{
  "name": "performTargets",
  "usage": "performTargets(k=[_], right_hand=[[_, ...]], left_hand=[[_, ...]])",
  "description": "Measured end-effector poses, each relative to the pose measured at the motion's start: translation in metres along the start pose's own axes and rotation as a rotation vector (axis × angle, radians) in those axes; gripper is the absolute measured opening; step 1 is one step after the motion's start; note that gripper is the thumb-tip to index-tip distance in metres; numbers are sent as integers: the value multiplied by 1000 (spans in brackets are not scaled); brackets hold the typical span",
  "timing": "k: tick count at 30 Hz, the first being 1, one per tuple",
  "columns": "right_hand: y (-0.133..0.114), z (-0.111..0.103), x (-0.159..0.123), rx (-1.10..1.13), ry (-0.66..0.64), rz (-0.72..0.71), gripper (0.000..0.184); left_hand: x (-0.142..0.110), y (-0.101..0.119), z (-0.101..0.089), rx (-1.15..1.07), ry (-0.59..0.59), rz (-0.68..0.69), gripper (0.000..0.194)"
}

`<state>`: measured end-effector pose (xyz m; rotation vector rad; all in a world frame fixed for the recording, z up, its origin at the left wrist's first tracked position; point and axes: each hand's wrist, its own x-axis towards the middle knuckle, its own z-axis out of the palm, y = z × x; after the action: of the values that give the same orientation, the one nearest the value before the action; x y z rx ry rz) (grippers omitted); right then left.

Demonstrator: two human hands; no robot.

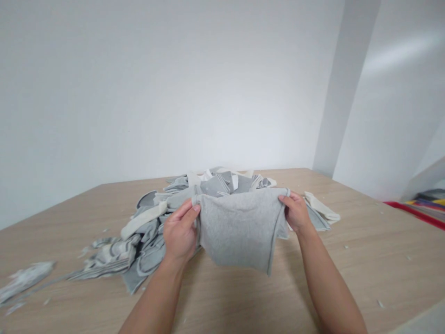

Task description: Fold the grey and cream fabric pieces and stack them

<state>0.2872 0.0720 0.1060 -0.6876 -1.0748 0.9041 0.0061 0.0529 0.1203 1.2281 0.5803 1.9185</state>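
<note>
A light grey piece of knit fabric [239, 232] hangs stretched between my two hands, above the table. My left hand [181, 232] pinches its upper left corner, thumb on the near side. At the upper right corner my right hand [295, 209] grips the cloth between thumb and fingers. The lower edge hangs free, with the right side edge rolled. Just beyond the held fabric lies a heap of grey and cream fabric pieces [215, 185]. A striped grey and white cloth [114, 257] lies to the left of my left hand.
The wooden table [347, 273] carries small scattered scraps. Cream and grey strips [321, 208] lie right of my right hand. A pale bundle [26, 280] rests at the far left. Colourful items with a red edge [417, 214] are at the far right. A white wall stands behind.
</note>
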Motion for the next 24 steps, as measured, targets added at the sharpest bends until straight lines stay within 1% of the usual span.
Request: performTargets(k=[2,3,6,7,9,12,14,17,19,22,24], right_hand=[[-2,2,0,-30,-41,-32,33],[-3,3,0,-60,-57,-53,33],[-3,7,1,-180,-78,-141,30],[-2,9,1,-211,-82,-167,28],[1,13,1,-227,-98,-182,28],[9,21,-1,-183,-156,-125,30],[14,25,-3,-183,-190,-84,29],[20,30,-4,-230,-213,-55,26],[23,31,-5,-289,-205,-56,23],[26,33,-6,-347,-177,-64,22],[26,36,-6,-300,-166,-54,27]], left_hand=[[-2,4,5,-24,-14,28,33],[-3,6,8,-33,-29,46,40],[-7,12,18,-39,-108,102,63],[-7,14,20,-35,-138,109,67],[-8,15,23,-22,-166,97,70],[-9,12,21,3,-124,38,64],[-8,8,17,11,-82,-32,56],[-5,0,8,28,24,-177,40],[-2,-5,4,37,98,-263,29],[4,-9,0,40,199,-311,18],[7,-11,-1,70,238,-293,16]])
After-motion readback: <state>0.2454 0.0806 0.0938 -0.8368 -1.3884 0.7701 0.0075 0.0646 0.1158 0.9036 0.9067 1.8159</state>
